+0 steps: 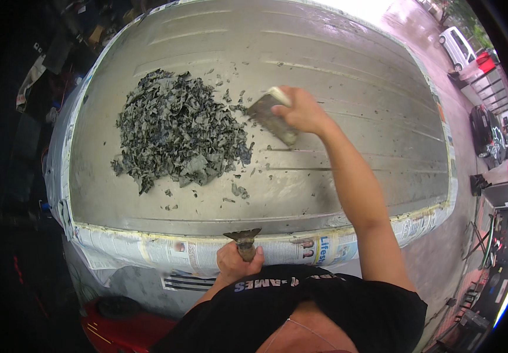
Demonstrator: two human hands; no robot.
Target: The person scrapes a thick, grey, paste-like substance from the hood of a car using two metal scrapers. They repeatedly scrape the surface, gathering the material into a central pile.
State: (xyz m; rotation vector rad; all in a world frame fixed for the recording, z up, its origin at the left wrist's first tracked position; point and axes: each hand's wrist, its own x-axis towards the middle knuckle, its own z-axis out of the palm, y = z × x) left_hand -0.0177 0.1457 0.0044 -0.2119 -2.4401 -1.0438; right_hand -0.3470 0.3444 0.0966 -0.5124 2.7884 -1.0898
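My left hand is closed round the handle of a scraper, its worn blade pointing up at the panel's near edge. My right hand is stretched out over the panel and grips a flat, dark rectangular tool with pale edges. Motion blurs that tool, so its exact kind is unclear. To its left lies a wide heap of grey and black paint flakes, with loose bits scattered between heap and tool. Beneath everything is a broad, ribbed, bare grey vehicle roof panel.
Newspaper masking and yellowish tape border the panel. Plastic sheeting hangs at the left. A red car part sits low at the left. Off to the right are a white van, a dark car and workshop gear.
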